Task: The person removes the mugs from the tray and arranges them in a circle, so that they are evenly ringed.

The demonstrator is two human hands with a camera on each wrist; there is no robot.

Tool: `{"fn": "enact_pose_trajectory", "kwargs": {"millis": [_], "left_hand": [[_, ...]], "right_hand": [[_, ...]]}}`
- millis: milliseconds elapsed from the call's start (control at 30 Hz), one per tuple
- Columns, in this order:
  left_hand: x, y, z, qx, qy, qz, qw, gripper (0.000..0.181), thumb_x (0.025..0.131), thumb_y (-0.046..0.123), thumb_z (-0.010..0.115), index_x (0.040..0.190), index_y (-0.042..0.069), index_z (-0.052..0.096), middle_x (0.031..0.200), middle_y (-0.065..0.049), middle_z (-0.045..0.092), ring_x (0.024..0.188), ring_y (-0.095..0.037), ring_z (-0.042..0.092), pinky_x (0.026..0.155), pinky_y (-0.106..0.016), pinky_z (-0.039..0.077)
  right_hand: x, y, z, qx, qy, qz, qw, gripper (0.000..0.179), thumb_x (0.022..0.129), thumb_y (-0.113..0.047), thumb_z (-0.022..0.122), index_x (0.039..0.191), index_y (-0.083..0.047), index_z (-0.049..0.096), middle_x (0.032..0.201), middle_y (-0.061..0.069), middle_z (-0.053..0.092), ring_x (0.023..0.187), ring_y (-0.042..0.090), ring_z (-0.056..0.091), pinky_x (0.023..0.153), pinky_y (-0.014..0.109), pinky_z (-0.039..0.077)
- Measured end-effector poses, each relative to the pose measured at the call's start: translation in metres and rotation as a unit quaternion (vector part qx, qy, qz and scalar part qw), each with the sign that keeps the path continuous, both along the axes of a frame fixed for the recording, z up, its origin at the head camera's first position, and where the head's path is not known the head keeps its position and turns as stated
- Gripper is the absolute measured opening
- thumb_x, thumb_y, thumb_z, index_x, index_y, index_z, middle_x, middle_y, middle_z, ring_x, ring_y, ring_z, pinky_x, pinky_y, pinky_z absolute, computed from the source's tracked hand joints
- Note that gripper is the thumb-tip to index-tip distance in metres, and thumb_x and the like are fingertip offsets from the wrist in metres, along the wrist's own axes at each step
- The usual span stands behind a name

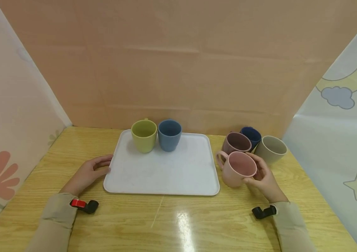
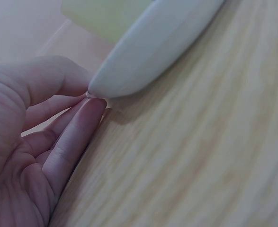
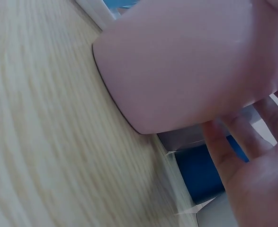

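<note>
My right hand (image 1: 264, 177) grips a pink mug (image 1: 233, 171) by its body, thumb on the near side and fingers on the far side. The mug's handle points left, and in the right wrist view the mug (image 3: 176, 66) hides part of the fingers. At the left edge of a white tray (image 1: 162, 178), my left hand (image 1: 88, 172) pinches the rim; the left wrist view shows thumb and fingertips meeting at the tray (image 2: 129, 71). On the tray's back part stand a yellow-green mug (image 1: 144, 138) and a blue mug (image 1: 169, 136), side by side.
Behind the pink mug stand a mauve mug (image 1: 228, 143), a dark blue mug (image 1: 250, 135) and a beige mug (image 1: 270, 152), close together. Everything rests on a wooden table (image 1: 128, 220). An orange-brown sheet (image 1: 178, 70) rises at the back, with patterned sheets on both sides.
</note>
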State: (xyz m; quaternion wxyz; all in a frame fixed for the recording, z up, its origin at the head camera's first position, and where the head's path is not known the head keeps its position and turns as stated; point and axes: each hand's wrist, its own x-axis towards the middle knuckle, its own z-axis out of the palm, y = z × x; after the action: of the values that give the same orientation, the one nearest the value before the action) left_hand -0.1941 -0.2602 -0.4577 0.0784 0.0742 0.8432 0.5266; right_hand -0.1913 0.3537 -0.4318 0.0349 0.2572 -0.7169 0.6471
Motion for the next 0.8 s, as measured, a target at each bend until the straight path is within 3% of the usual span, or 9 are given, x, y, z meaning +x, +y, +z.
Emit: {"fn": "enact_pose_trajectory", "kwargs": {"millis": [200, 300, 433, 533, 633, 800], "left_hand": [[0.001, 0.000, 0.001, 0.000, -0.001, 0.001, 1.0000, 0.062, 0.101, 0.029, 0.066, 0.152, 0.003, 0.045, 0.143, -0.022, 0.056, 0.133, -0.034, 0.050, 0.090, -0.008, 0.042], [0.001, 0.000, 0.001, 0.002, -0.001, -0.001, 1.0000, 0.062, 0.101, 0.028, 0.066, 0.152, 0.003, 0.044, 0.143, -0.022, 0.056, 0.132, -0.031, 0.051, 0.090, -0.008, 0.042], [0.001, 0.000, 0.001, 0.005, -0.002, 0.000, 1.0000, 0.062, 0.100, 0.028, 0.067, 0.152, 0.003, 0.044, 0.142, -0.022, 0.056, 0.133, -0.032, 0.050, 0.090, -0.008, 0.041], [0.001, 0.001, 0.001, 0.005, -0.001, 0.000, 1.0000, 0.061, 0.101, 0.028, 0.066, 0.152, 0.003, 0.045, 0.142, -0.022, 0.056, 0.134, -0.037, 0.048, 0.090, -0.008, 0.041], [0.001, 0.001, 0.002, 0.005, 0.000, -0.001, 1.0000, 0.061, 0.101, 0.027, 0.066, 0.152, 0.003, 0.045, 0.143, -0.021, 0.056, 0.135, -0.037, 0.048, 0.090, -0.008, 0.041], [0.002, 0.001, 0.002, 0.006, 0.002, -0.003, 1.0000, 0.060, 0.101, 0.026, 0.066, 0.152, 0.003, 0.045, 0.143, -0.022, 0.055, 0.135, -0.037, 0.048, 0.090, -0.008, 0.041]], "right_hand": [[-0.001, 0.000, 0.002, 0.009, -0.003, 0.011, 0.9999, 0.088, 0.084, 0.016, 0.073, 0.157, 0.003, 0.026, 0.152, 0.004, 0.044, 0.136, 0.013, 0.045, 0.105, 0.021, 0.043], [0.000, -0.001, 0.005, 0.008, 0.018, 0.005, 0.9998, 0.076, 0.092, 0.009, 0.068, 0.156, 0.006, 0.027, 0.152, 0.004, 0.046, 0.136, 0.012, 0.045, 0.106, 0.020, 0.040], [0.005, -0.008, 0.014, 0.019, 0.060, -0.089, 0.9940, 0.050, 0.102, 0.002, 0.055, 0.148, 0.009, 0.040, 0.140, 0.001, 0.057, 0.128, 0.009, 0.052, 0.103, 0.017, 0.039], [0.010, -0.015, 0.026, 0.002, 0.079, -0.173, 0.9818, 0.036, 0.102, 0.006, 0.051, 0.138, 0.014, 0.050, 0.126, -0.001, 0.066, 0.117, 0.007, 0.059, 0.098, 0.016, 0.042], [0.014, -0.024, 0.035, -0.042, 0.107, -0.220, 0.9688, 0.029, 0.100, 0.010, 0.053, 0.127, 0.018, 0.056, 0.115, 0.001, 0.069, 0.109, 0.009, 0.064, 0.096, 0.017, 0.046], [0.019, -0.043, 0.044, -0.111, 0.163, -0.206, 0.9585, 0.023, 0.094, 0.019, 0.051, 0.115, 0.024, 0.057, 0.108, 0.007, 0.070, 0.103, 0.016, 0.064, 0.095, 0.022, 0.047]]}}
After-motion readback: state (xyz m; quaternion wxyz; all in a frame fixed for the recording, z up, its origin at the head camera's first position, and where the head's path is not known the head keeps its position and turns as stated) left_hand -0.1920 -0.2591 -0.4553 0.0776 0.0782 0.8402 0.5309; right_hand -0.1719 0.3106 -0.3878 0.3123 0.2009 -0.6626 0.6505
